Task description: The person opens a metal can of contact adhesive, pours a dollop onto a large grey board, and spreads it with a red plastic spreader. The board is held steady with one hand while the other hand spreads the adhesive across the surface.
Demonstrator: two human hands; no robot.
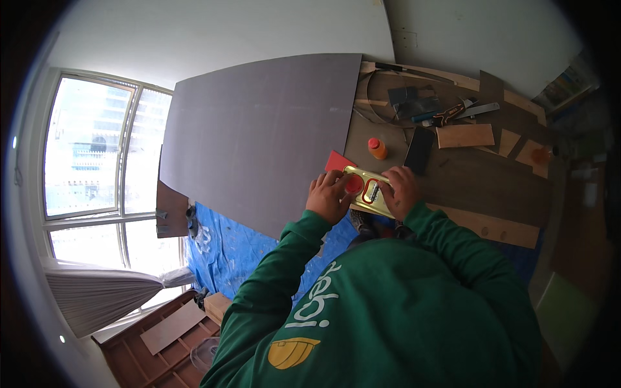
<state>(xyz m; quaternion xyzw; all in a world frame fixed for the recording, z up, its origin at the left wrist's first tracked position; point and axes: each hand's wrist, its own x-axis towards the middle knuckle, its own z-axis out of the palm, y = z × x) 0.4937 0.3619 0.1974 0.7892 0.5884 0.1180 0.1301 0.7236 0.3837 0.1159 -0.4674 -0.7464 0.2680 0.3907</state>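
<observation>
A rectangular metal can (386, 208) with a yellowish top, a red cap (354, 184) and a red handle (366, 190) stands at the near edge of the workbench. My left hand (331, 196) has its fingers around the red cap. The fingers of my right hand (401, 190) rest on the can's other end, beside the handle. Just beyond the can is a small orange bottle (378, 149) with a red lid. A red flat piece (338, 161) lies by my left hand, and a black phone-like slab (419, 150) lies beyond my right hand.
A large grey-brown sheet (257, 140) covers the bench's left part. Wood offcuts (465, 136), a cutter-like tool (449, 114), a metal ruler (480, 110) and dark scraps (417, 104) lie at the right. Blue tarpaulin (228, 242) covers the floor; a window (87, 145) is at the left.
</observation>
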